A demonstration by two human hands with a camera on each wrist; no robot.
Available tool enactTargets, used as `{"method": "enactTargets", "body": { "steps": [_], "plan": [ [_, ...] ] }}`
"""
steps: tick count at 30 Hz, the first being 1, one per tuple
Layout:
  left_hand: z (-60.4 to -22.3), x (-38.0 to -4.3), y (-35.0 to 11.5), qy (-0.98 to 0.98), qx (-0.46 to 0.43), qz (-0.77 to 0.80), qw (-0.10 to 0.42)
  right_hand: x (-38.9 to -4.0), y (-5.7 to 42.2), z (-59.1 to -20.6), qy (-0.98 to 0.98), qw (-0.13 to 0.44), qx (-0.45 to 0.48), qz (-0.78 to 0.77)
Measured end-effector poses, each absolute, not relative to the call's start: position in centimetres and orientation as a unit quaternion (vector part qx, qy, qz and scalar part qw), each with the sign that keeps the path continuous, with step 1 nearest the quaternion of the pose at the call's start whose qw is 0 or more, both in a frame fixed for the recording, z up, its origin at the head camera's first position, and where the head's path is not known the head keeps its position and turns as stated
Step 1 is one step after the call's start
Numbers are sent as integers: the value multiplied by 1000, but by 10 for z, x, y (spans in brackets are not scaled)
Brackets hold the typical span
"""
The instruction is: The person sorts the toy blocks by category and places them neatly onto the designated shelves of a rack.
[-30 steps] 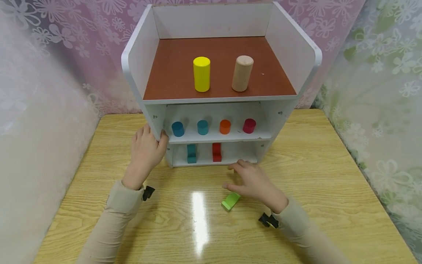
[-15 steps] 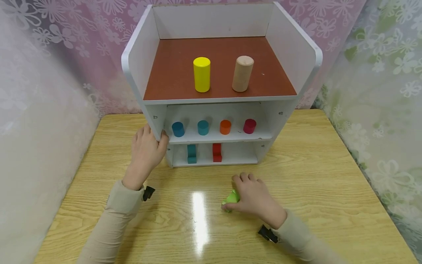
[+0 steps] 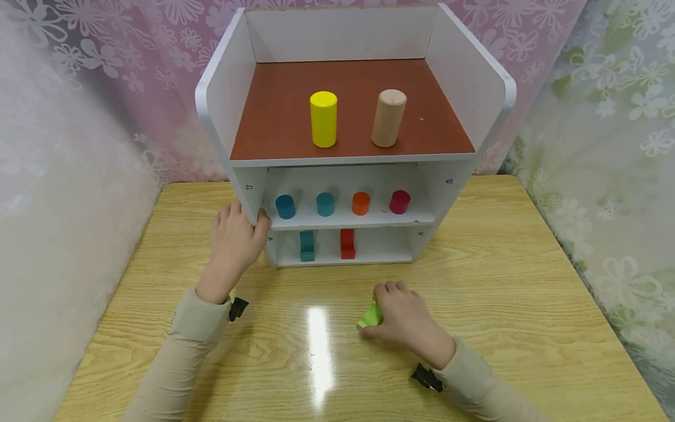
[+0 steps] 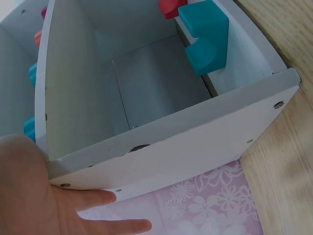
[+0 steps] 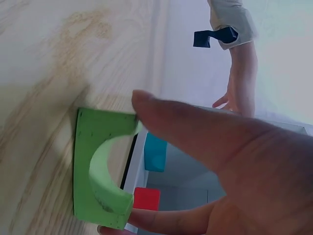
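A white toy shelf unit (image 3: 352, 156) stands at the back of the table. My left hand (image 3: 236, 246) grips its left side panel (image 4: 195, 152), thumb at the front edge and fingers along the outside. In front of the unit, my right hand (image 3: 405, 319) pinches a light green arch block (image 3: 371, 316) between thumb and fingers. The right wrist view shows the green block's curved cutout (image 5: 100, 166) facing the palm. On the bottom shelf are a teal block (image 3: 307, 246) and a red block (image 3: 347, 244); the teal one shows a rounded notch in the left wrist view.
The middle shelf carries a blue cylinder (image 3: 285, 207), a light blue one (image 3: 325, 204), an orange one (image 3: 361, 203) and a crimson one (image 3: 399, 202). On the brown top stand a yellow cylinder (image 3: 324, 119) and a plain wooden one (image 3: 389, 118). Curtains surround the table (image 3: 506, 281).
My right hand has come down from beside the bottom shelf onto the green arch block and taken hold of it. The left hand stays on the side panel.
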State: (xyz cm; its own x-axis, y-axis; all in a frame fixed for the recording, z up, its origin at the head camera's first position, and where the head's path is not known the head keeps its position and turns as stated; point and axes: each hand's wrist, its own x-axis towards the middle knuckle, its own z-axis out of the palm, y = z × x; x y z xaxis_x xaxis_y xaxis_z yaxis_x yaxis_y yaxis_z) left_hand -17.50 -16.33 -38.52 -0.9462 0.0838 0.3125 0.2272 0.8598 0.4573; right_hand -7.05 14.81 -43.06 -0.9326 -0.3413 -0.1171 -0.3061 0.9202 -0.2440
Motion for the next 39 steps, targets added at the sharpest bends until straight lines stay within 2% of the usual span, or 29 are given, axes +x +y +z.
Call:
{"method": "enactTargets", "body": {
  "steps": [13,39],
  "plan": [
    [-385,-175,-164,-954,-85,-250,145,-69,152,-429,978,56,-157,-125],
    [-385,-174,-164,-952,-86,-257,145,-77,161,-432,965,44,-200,-162]
  ]
}}
